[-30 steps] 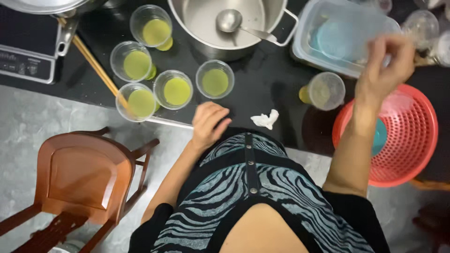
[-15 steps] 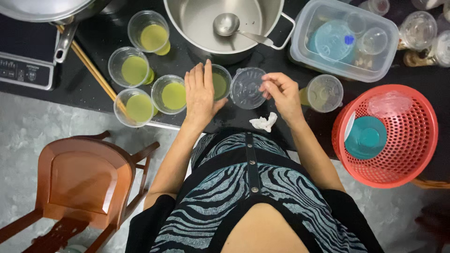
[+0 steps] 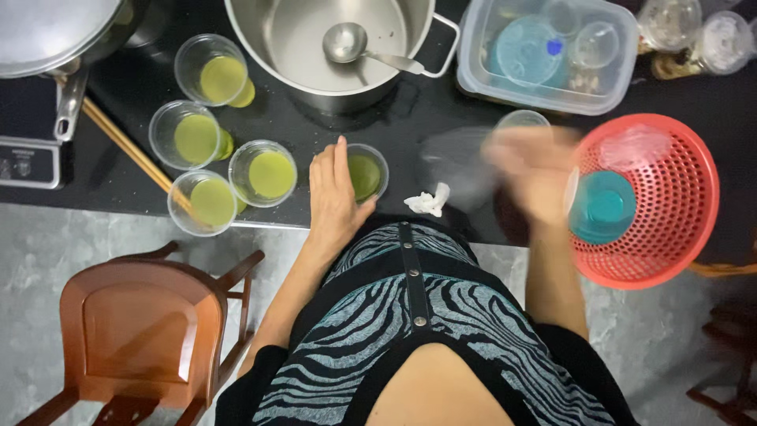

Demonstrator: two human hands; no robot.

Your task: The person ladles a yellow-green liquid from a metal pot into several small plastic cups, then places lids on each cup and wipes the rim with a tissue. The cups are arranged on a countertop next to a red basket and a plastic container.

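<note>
Head view: right hand motion-blurred.

One camera only, worn on the person's head, looks almost straight down over the torso onto a dark counter and the grey floor below it. The view sits close, so the left hand lies near the frame's centre and the right hand, blurred, just to the side of it. Beyond the hands, the top edge crops a steel pot. Behind the left hand, a wooden chair fills the lower corner. No second view shares this scene.
</note>
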